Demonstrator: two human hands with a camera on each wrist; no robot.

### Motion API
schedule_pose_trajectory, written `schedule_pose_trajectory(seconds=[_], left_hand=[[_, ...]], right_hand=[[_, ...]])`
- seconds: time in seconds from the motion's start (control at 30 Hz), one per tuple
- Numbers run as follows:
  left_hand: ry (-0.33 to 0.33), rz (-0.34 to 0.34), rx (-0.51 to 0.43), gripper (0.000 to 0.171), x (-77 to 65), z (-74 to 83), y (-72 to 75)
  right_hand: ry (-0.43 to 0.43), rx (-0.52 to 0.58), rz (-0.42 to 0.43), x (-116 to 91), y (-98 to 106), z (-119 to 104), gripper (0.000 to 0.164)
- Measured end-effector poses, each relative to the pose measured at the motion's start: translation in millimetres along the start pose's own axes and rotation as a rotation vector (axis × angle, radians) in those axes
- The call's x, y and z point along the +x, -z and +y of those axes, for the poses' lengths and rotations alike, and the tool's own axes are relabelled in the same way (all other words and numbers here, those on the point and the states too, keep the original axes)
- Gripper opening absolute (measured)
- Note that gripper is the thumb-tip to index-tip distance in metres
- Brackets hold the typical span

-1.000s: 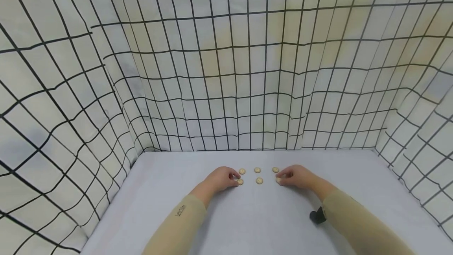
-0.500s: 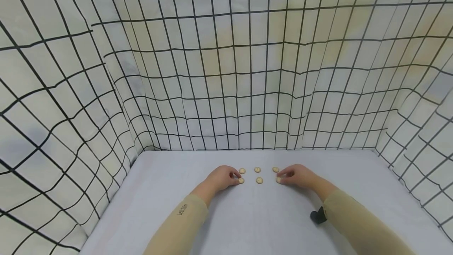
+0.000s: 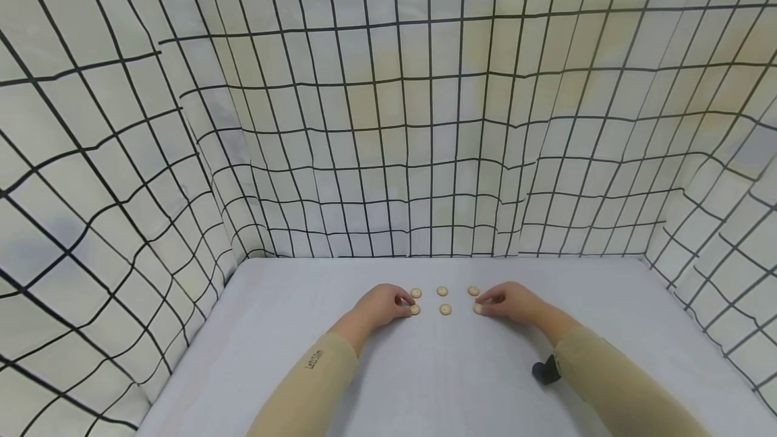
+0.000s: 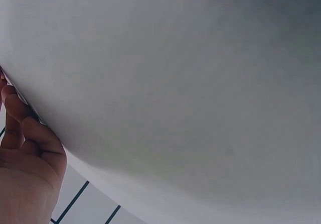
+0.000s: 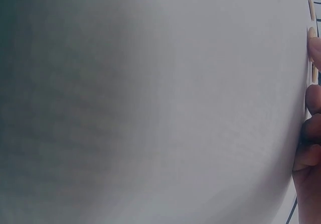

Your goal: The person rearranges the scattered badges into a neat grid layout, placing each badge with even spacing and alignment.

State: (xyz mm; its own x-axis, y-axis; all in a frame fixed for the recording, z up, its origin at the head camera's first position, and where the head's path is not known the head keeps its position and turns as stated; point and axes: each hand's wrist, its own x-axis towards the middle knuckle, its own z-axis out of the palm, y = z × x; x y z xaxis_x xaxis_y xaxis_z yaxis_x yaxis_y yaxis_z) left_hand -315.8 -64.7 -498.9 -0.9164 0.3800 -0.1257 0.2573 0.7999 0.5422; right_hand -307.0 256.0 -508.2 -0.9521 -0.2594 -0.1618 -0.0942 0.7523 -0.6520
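Small round beige discs with dark marks at their centres lie on the white table in two rows of three. My left hand [image 3: 379, 305] pinches the near-left disc [image 3: 415, 309] between thumb and finger. At the other end of the near row, my right hand [image 3: 516, 302] has thumb and fingertips on the near-right disc [image 3: 477, 308], partly covering it. Between them lies the near-middle disc [image 3: 446, 309]. The far row holds a left disc [image 3: 415, 293], a middle disc [image 3: 442, 291] and a right disc [image 3: 473, 290]. In the left wrist view, the left hand [image 4: 35, 153] hides its fingertips' contact.
A white cloth covers the table [image 3: 413, 376]. Around its back and sides stands a white wall [image 3: 419, 147] with a black grid. A small black object [image 3: 546, 371] shows beside the right sleeve [image 3: 613, 383].
My left hand has shifted the near-left disc slightly right and away from me, closer under the far-left one. The right hand has stayed almost still on its disc.
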Motion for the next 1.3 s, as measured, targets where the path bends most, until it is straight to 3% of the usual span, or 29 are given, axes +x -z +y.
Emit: schedule_pose_trajectory(seconds=[0.63, 1.1, 1.3], left_hand=[[0.013, -0.002, 0.004, 0.019, -3.2, 3.9, 1.7], [0.025, -0.002, -0.052, 0.024, -8.3, 2.1, 5.4], [0.001, -0.029, -0.104, 0.028, -11.7, 2.2, 7.9]], right_hand=[[-0.002, 0.004, 0.001, 1, -1, 5, 0.025], [-0.026, 0.059, -0.002, 2, -2, 7, 0.029], [0.013, 0.032, 0.007, -2, 0, 10, 0.035]])
